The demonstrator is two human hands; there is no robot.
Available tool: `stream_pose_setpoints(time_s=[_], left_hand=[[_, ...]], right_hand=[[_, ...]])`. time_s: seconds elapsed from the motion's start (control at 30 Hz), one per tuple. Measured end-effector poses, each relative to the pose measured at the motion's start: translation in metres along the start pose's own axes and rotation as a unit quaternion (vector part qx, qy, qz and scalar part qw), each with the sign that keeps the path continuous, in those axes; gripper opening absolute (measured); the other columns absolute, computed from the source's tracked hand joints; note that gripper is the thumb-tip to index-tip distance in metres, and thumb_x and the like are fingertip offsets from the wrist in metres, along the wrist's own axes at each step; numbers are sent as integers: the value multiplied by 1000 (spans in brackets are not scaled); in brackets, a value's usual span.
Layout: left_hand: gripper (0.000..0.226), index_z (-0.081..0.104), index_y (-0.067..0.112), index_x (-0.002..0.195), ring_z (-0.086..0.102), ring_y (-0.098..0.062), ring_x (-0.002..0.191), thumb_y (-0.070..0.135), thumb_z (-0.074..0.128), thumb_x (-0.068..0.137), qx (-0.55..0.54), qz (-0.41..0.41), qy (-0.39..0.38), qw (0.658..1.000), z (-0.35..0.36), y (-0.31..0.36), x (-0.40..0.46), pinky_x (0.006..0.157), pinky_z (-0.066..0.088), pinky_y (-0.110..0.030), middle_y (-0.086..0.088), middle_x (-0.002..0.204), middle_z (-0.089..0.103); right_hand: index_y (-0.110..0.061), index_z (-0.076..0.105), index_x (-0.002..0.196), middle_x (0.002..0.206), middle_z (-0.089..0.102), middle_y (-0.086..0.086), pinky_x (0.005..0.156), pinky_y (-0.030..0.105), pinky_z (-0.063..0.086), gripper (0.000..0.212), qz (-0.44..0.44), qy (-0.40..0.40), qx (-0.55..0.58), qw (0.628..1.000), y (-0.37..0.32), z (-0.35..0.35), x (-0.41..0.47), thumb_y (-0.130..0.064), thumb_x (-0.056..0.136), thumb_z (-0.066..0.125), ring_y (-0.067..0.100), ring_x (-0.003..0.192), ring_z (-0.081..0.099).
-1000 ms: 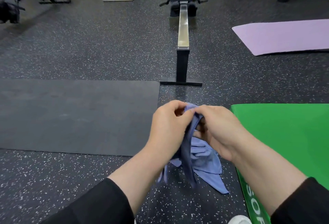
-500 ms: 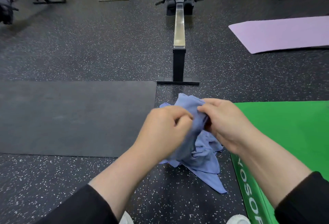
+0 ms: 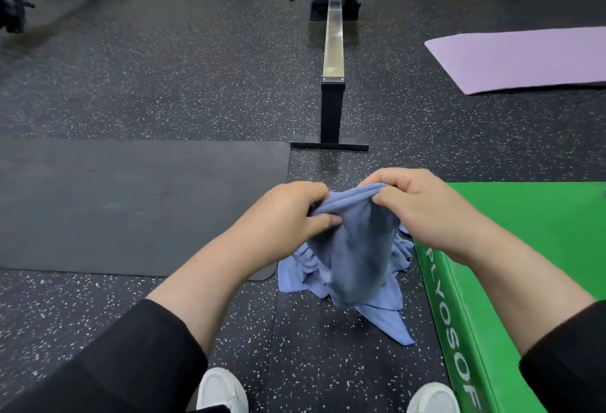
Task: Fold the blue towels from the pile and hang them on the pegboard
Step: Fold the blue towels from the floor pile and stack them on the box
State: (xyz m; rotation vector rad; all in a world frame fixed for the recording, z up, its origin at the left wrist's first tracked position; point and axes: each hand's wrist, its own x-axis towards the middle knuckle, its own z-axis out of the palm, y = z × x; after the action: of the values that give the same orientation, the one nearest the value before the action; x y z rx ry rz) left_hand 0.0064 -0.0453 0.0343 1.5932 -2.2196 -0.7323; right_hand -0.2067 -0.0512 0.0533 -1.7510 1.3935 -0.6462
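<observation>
Fingers (image 3: 319, 220) of the left hand (image 3: 292, 215) and right hand (image 3: 423, 206) pinch the blue towel (image 3: 357, 248) by its top edge, probably to shake it flat for folding above the pile (image 3: 387, 311).

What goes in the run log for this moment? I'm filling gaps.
stage: picking up | left hand: grips blue towel | right hand: grips same towel | pile: on floor | pegboard: unseen

a: what's the floor (image 3: 137, 84) like?
b: dark speckled rubber.
a: what's lying on it?
b: a black mat (image 3: 131, 202), a lilac mat (image 3: 518, 61), a green plyo box (image 3: 537, 248), a rowing machine (image 3: 333, 61), crumpled blue towels (image 3: 390, 311).
</observation>
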Motion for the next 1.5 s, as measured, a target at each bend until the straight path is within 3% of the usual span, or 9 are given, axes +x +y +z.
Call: stream_pose_setpoints(time_s=[0.13,0.33,0.57,0.7,0.87,1.07,1.17,1.27,1.5], left_hand=[[16,59,23,90,56,-15,77,37,66,94,2,-8,79,997,-11,6,-1,72,45,-32,6,78,64],[27,64,29,99,59,-16,78,51,72,86,30,-31,82,996,-18,5,-2,71,47,-34,7,79,68],[38,51,13,68,41,-19,59,39,61,93,-18,-95,101,990,-9,9,1,55,33,-33,3,57,47],[8,68,24,88,57,-16,55,25,60,88,-175,-170,134,960,2,12,4,55,44,-28,6,68,68],[29,61,32,115,56,-14,65,24,57,87,-252,-178,148,940,12,22,6,60,39,-27,3,85,70],[44,53,34,132,53,-10,60,20,55,91,-289,-178,147,929,16,34,0,61,44,-29,9,67,59],[52,46,36,143,65,-8,81,23,43,94,-304,-182,140,925,15,33,1,81,57,-36,5,96,72],[64,39,40,150,66,-17,108,20,36,89,-335,-174,123,918,14,33,-1,101,53,-43,-7,133,65],[52,43,34,142,64,-13,79,14,48,93,-302,-161,123,932,5,20,2,73,51,-31,5,90,64]], right_hand=[[-28,75,93,84,75,2,78,36,52,33,-3,63,-30,998,6,-4,6,-7,92,50,26,75,64],[-29,75,96,70,69,-9,65,29,46,32,-16,63,-55,996,9,2,9,-8,92,51,9,59,53],[-25,73,91,52,53,-14,47,17,31,26,-25,74,-37,996,6,7,9,-7,90,54,3,46,42],[-27,73,87,54,55,-17,52,22,34,21,-20,77,-43,996,7,15,8,-15,89,57,4,50,43],[-25,73,90,59,57,-10,58,33,39,18,-29,70,-81,994,2,29,8,-22,89,55,8,57,45],[-9,66,84,64,58,6,61,41,45,20,-33,68,-109,991,1,35,8,-23,88,53,23,61,45],[-12,68,90,67,61,3,61,39,43,19,-35,26,-66,997,0,35,7,-22,91,53,13,59,44],[-29,71,114,97,75,-13,86,31,53,24,-36,-56,19,998,-2,27,6,-20,93,65,3,89,68],[-30,73,96,81,73,-10,74,29,48,30,-24,61,-31,997,3,20,12,-7,90,55,5,72,60]])
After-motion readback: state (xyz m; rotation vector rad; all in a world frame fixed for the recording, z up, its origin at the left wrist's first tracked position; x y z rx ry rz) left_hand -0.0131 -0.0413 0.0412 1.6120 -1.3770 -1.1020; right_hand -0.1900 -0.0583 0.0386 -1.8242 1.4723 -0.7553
